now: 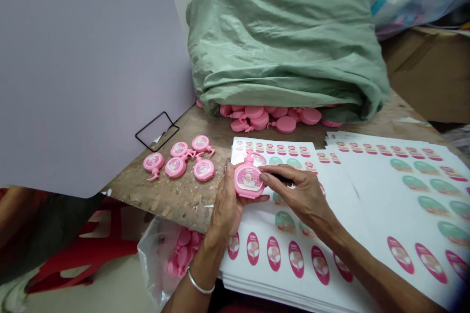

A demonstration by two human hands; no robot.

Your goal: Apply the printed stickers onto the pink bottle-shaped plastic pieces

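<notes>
My left hand [228, 200] is wrapped round a pink toy pump bottle [243, 188], which stands upright with its front toward me. An oval label with a baby picture and the word BABY is on that front. The fingers of my right hand [293, 186] are pinched together at the bottle's right edge, touching it. A slim dark object [283, 179] shows beneath those fingers; its kind is hidden. Below both hands lie stacked sticker sheets [264, 279] printed with pink ovals, green shapes and small hearts. To the left, several labelled pink pump bottles [176, 167] lie on the wooden table [176, 200].
A big green sack [286, 39] sits at the back, pink bottles [286, 124] spilling from under it. More sticker sheets [370, 195] spread rightward. A black wire frame [157, 132] stands by a pale panel [88, 68]. Below hangs a clear bag [152, 254] of pink pieces, near a red stool [91, 254].
</notes>
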